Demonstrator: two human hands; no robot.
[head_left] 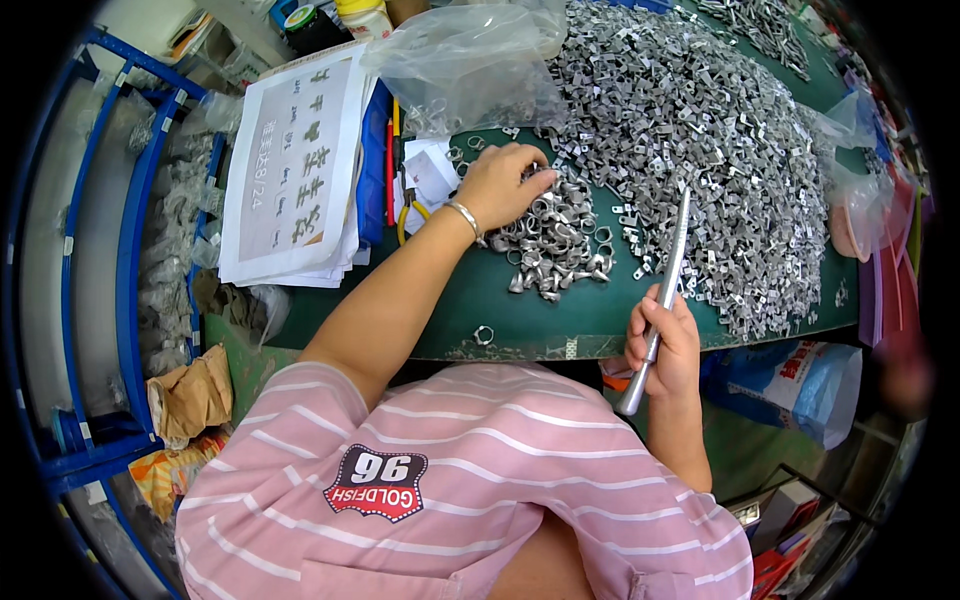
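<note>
My left hand (503, 187) is at the upper left edge of a pile of silver metal rings (555, 235) on the green table. Its fingers are bent and closed over the rings, and what is between the fingertips is hidden. In my right hand (668, 345), near the table's front edge, is a ring mandrel (670, 275), a long tapered metal rod with fine marks along it. Its thick end points down toward me and its thin end up over the parts. No ring shows on the rod. A single ring (483, 335) lies apart near the front edge.
A large heap of small metal parts (690, 130) covers the table's right half. Left of the rings are a clear plastic bag (470, 60), yellow-handled pliers (408, 212) and a printed sheet (290, 170) on papers. A blue shelf rack (140, 200) stands left.
</note>
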